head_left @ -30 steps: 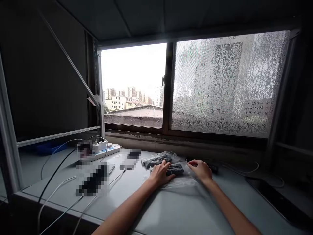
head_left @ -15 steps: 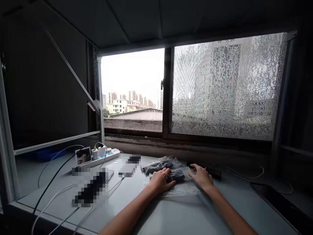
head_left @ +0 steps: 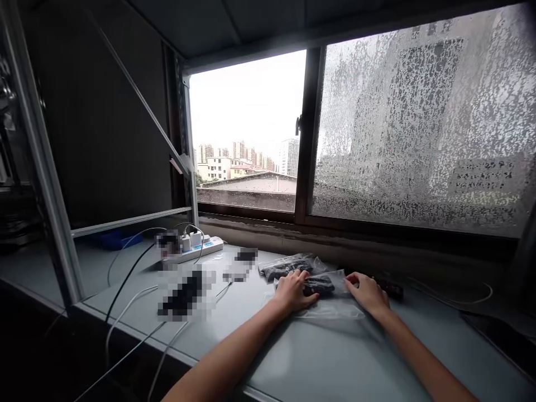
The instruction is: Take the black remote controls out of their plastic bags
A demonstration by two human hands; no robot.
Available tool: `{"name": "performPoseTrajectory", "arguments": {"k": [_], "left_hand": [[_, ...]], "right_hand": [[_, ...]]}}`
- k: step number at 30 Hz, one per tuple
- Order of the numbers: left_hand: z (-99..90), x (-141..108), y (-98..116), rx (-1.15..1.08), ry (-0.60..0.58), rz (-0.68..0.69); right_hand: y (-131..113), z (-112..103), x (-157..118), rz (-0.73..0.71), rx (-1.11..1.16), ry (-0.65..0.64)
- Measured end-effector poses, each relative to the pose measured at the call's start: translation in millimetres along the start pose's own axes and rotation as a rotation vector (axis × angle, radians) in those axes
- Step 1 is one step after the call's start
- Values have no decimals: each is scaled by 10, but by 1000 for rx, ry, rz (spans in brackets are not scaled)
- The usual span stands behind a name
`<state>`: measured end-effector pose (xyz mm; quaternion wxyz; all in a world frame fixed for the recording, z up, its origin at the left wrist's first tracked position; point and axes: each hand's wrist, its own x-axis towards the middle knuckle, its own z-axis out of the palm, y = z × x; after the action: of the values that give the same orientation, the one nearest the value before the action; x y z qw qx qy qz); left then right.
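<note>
A clear plastic bag (head_left: 335, 309) with a dark folded item (head_left: 319, 285) inside lies on the pale table (head_left: 310, 363). My left hand (head_left: 293, 291) rests on the left part of this bag and the dark item, fingers spread. At the bag's upper right corner, my right hand (head_left: 368, 291) pinches the plastic between thumb and fingers. Just behind my left hand lies a second bagged dark item (head_left: 287, 267).
On the left are a white power strip (head_left: 201, 249) with plugs and cables, blurred devices (head_left: 184, 296) and a blue tray (head_left: 119, 240). A dark object (head_left: 391, 288) lies behind my right hand; a dark flat panel (head_left: 498, 340) is at the right.
The view has turned, tilting the scene. My right thumb and fingers have closed on the bag's corner, where they were apart before. My left hand stays on the bag.
</note>
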<state>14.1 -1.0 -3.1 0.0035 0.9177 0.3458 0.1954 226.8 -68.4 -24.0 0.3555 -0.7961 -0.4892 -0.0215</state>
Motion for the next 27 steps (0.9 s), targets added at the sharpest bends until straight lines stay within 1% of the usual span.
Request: {"name": "performPoseTrajectory", "arguments": {"k": [3, 6, 10, 14, 18, 23, 27], "left_hand": [[26, 23, -50, 10, 54, -3], [40, 35, -88, 15, 55, 2], [60, 34, -101, -4, 52, 15], [91, 35, -94, -6, 92, 2], [108, 37, -87, -3, 125, -12], [96, 27, -75, -24, 108, -35], [98, 27, -70, -45, 110, -43]], "right_hand": [[42, 15, 32, 26, 69, 21], [74, 46, 75, 65, 153, 31], [96, 113, 115, 114, 280, 2], [109, 151, 123, 174, 371, -20], [134, 140, 131, 229, 424, -33], [143, 112, 136, 276, 487, -95], [93, 104, 101, 294, 563, -195]]}}
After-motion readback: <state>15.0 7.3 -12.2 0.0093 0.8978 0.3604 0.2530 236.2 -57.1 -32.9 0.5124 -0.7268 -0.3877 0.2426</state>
